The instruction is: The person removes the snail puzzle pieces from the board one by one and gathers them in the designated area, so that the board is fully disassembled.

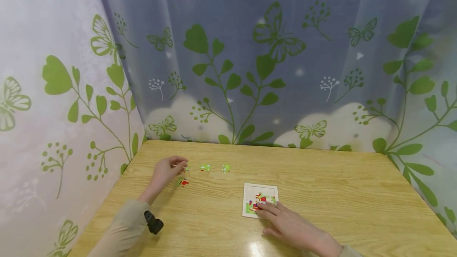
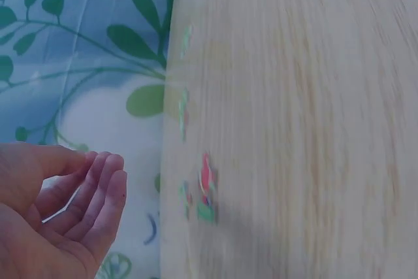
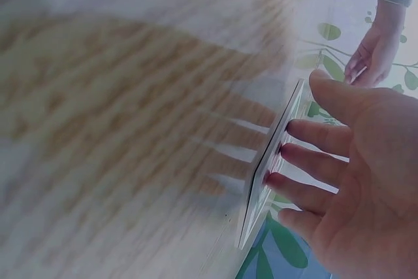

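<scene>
At the left of the table my left hand (image 1: 167, 174) hovers over the loose puzzle pieces, its fingertips close above a small piece (image 1: 187, 169) that they partly cover. In the left wrist view, the thumb and slightly bent fingers of that hand (image 2: 72, 213) come together with no piece visible between them. A red and green piece (image 1: 183, 183) lies just below it. My right hand (image 1: 290, 224) rests its extended fingertips on the square puzzle board (image 1: 250, 192), partly filled with red and green pieces. The right wrist view shows its fingers spread at the board's face.
Two more green puzzle pieces, one (image 1: 205, 167) and another (image 1: 225, 168), lie in a row to the right of the left hand. The wooden table (image 1: 339, 193) meets a patterned curtain (image 1: 228, 70) at the back and sides. A black strap device (image 1: 153, 222) sits on the left wrist.
</scene>
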`<state>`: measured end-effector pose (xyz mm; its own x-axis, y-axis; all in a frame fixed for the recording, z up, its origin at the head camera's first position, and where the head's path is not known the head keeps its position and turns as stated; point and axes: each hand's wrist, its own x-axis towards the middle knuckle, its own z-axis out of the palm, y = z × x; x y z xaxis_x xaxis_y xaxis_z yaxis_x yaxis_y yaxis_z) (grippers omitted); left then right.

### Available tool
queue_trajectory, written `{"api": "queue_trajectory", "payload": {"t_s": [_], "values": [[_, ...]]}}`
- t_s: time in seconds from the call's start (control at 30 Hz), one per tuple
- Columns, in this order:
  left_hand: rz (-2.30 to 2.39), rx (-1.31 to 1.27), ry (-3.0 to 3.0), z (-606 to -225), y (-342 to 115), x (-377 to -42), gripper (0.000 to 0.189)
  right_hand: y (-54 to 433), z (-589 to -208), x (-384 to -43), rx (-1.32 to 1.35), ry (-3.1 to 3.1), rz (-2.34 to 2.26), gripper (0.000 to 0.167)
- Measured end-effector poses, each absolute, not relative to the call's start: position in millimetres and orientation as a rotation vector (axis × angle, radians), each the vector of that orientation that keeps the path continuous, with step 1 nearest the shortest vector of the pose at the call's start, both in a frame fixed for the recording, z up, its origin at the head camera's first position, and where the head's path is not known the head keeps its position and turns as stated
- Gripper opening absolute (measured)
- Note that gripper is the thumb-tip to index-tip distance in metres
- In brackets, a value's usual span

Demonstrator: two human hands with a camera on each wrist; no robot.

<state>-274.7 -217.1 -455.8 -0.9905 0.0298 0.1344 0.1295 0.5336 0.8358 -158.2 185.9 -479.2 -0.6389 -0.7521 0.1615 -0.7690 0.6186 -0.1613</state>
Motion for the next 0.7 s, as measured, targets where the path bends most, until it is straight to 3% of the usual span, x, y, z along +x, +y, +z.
{"api": "queue_trajectory", "payload": {"t_s": [0.7], "values": [[-1.596,-0.462,-2.604,-447.6,-139.4,-267.6,0.019,202.1,-477.0,-152.4,1.18,-2.812,0.345,0.05]]}}
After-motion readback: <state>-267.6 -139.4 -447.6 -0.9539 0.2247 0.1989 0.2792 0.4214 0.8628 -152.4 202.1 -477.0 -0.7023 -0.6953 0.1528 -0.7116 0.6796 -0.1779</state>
